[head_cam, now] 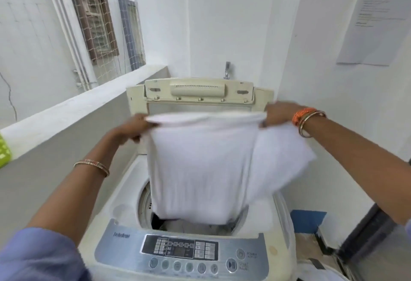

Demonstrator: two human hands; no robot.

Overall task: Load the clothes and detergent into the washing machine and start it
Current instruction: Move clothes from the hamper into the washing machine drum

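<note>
Cloth: a white cloth (200, 165) is held stretched by its top edge above the open washer (124, 209); its long axis hangs downward, and its lower hem is already dipped into the drum (145, 200).
Left hand: the left hand (135, 126) is curled on the cloth's upper left corner, which is pinched between thumb and fingers.
Right hand: the right hand (279, 114) is closed on the upper right corner; the individual fingers are blurred, so how they lie cannot be told.
Key relation: the cloth lies straight below both hands and directly over the drum mouth, so only a lowering and release seems to be called for; neither hand is clearly nearer.
Drum: dark and pale garments are seen at the bottom.
Lid: the lid (199, 91) is stood upright at the back.
Panel: the panel (180, 250) with its start button (231, 265) is untouched, nearest the person.
Detergent: none is seen.
Progress: loading is judged to be under way.
</note>
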